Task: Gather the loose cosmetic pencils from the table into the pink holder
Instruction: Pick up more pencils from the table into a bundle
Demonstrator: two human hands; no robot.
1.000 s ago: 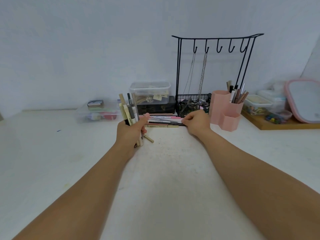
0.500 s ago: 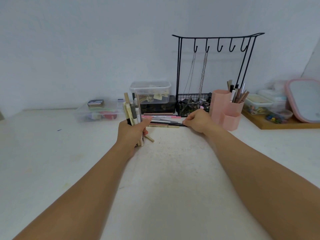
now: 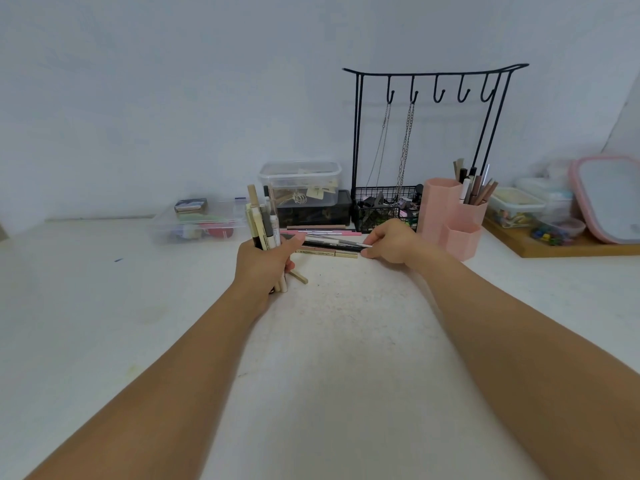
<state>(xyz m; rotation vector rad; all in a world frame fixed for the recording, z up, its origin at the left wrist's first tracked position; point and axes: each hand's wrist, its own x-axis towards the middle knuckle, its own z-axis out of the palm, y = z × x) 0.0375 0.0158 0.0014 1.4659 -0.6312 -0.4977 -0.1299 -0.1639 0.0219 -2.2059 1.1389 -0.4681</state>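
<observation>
The left hand (image 3: 265,263) is closed around an upright bundle of pencils (image 3: 263,221), keeping them together, at frame centre. The right hand (image 3: 391,242) pinches one of the loose pencils (image 3: 325,242) lying beside. The pink holder (image 3: 450,216) stands right of centre.

We see a pale pink holder (image 3: 450,216) just right of our right hand's (image 3: 391,242) pinch, with brown and white pencils standing in it. Our left hand (image 3: 265,261) grips a bundle of cream, beige and grey pencils (image 3: 263,223). Between the two grips lie loose pencils (image 3: 325,239) in pink, black, white and gold-beige on the off-white table (image 3: 346,341). Behind them stands a black wire rack (image 3: 429,133).
</observation>
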